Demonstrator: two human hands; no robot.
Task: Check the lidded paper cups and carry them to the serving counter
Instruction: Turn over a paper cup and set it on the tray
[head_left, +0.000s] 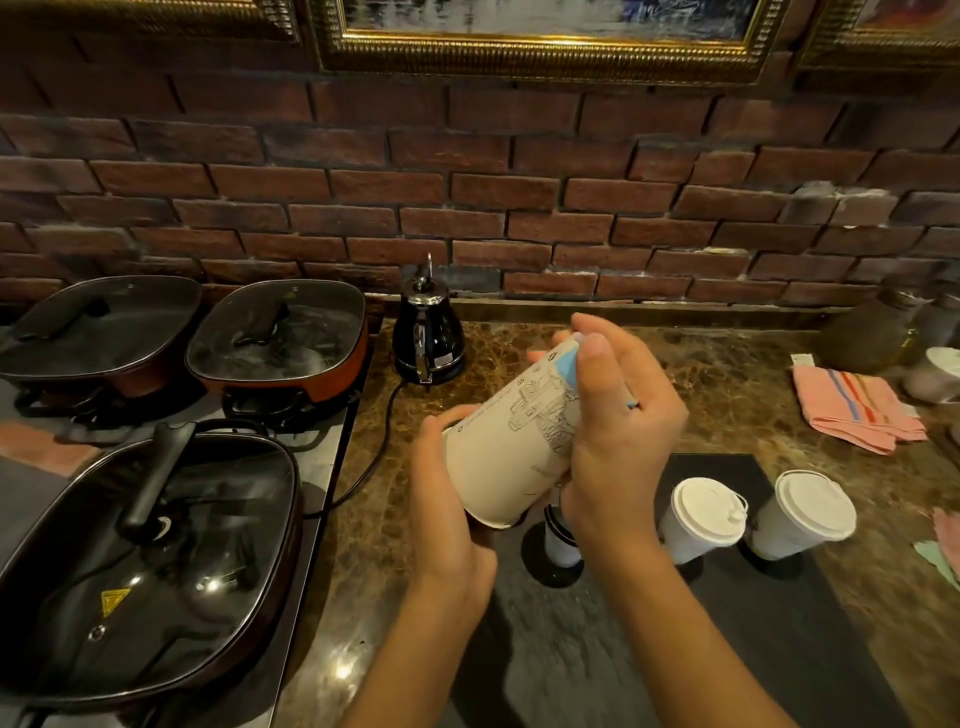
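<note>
I hold a white printed paper cup (511, 441) tilted on its side above the brown marble counter (727, 395). My left hand (447, 499) grips its bottom end. My right hand (618, 415) wraps its upper end, where a pale blue lid edge (568, 366) shows between my fingers. Two lidded paper cups (706, 519) (805, 512) stand upright on a black tray (779, 649) at the right. A small dark-topped object (558, 535) on the tray is partly hidden behind my right wrist.
A black electric kettle (428, 338) with its cord stands at the back by the brick wall. Three lidded square pans (150, 551) (280, 332) (98, 327) sit on a stove at the left. A pink striped cloth (852, 410) and jars (872, 332) lie at the right.
</note>
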